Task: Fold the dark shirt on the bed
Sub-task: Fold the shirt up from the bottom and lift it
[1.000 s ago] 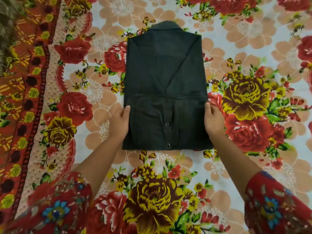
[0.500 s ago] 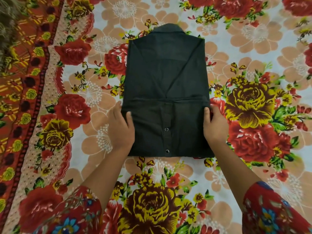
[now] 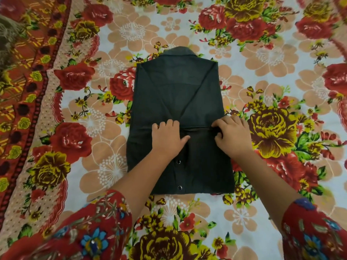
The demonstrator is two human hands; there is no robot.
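- Bedsheet (image 3: 266,57) fills the view: pale ground, big red, yellow and peach flowers, and a red patterned border (image 3: 22,102) running down the left side.
- Dead centre on it is the dark shirt (image 3: 178,94), lying flat as a tall folded rectangle, with its collar (image 3: 178,51) at the far end, pointing away from the person.
- Sides are turned in, and their edges run as slanting creases down towards the middle.
- The near part is doubled up over the rest; its folded edge (image 3: 199,129) runs crosswise, right where both hands are.
- Two shiny snaps (image 3: 178,161) sit one behind the other on that near panel, between the forearms.
- Left hand (image 3: 167,139) is on top of the shirt, a little left of the middle, palm down and thumb stretched flat towards the right.
- Its fingers are bent, with the tips out of sight at the crosswise edge, so I cannot tell whether they hold cloth or only press.
- Right hand (image 3: 231,136) is at the right end of that same edge, close to the shirt's right side, thumb and fingers curled in, pinching the fold.
- The hands are near each other but apart, with a short stretch of the edge bare between them.
- Both forearms reach in from the near side, the left one crossing the shirt's near edge.
- Red flowered sleeves (image 3: 90,231) show in the bottom corners.
- Far left, near the top, there is something brownish and fuzzy (image 3: 5,42), too blurred to name.
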